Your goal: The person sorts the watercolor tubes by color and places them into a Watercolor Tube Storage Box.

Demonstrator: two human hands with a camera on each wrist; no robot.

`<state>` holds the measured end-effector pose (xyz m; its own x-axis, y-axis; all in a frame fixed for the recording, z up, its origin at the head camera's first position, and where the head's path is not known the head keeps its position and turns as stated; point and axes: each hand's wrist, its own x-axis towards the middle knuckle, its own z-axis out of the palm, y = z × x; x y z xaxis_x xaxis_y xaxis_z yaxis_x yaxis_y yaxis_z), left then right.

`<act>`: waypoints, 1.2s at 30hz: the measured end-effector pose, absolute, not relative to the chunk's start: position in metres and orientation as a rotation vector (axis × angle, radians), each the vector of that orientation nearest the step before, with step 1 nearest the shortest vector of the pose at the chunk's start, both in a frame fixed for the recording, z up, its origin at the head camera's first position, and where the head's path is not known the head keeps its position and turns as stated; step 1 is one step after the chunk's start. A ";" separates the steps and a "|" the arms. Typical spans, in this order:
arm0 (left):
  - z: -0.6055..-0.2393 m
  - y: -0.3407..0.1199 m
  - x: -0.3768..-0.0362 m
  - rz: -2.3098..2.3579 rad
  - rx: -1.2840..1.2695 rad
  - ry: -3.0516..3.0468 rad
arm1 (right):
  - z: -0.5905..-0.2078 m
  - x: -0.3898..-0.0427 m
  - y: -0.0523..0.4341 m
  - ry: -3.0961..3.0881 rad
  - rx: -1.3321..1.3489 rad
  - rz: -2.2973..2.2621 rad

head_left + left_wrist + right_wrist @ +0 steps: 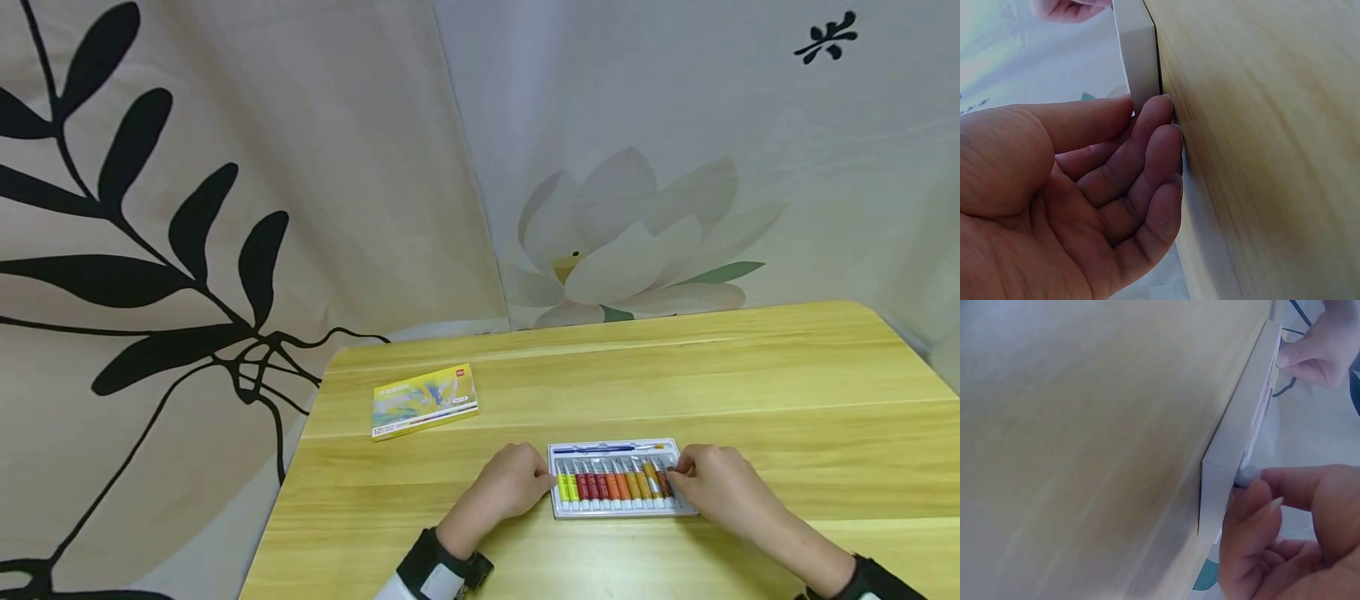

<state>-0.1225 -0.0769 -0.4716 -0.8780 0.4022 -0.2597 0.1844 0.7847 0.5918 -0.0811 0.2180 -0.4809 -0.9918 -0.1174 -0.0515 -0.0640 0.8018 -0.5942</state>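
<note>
A shallow white tray [622, 514] of paint tubes lies on the table. Its tubes [615, 486] run in a row from yellow through red and orange to brown, below a thin blue paintbrush [607, 448]. My left hand [513, 479] holds the tray's left edge, thumb on the rim and fingers [1163, 150] curled against its side, as the left wrist view shows. At the tray's right end, my right hand [723, 492] pinches the pale end of a paint tube [1247, 477] between thumb and forefinger. Most of that tube is hidden.
A yellow cardboard paint box [424, 402] lies farther back on the left of the wooden table [787, 400]. Behind the table hangs a pale curtain [360, 167] printed with dark leaves and a white flower.
</note>
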 end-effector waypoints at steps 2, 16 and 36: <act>-0.471 -0.077 -0.122 0.814 0.447 2.603 | -0.482 -0.081 0.218 2.907 -0.141 -0.931; -0.472 -0.077 -0.123 0.804 0.428 2.597 | -0.487 -0.075 0.230 2.859 -0.173 -0.950; -0.472 -0.076 -0.124 0.823 0.425 2.591 | -0.493 -0.078 0.238 2.683 -0.135 -1.135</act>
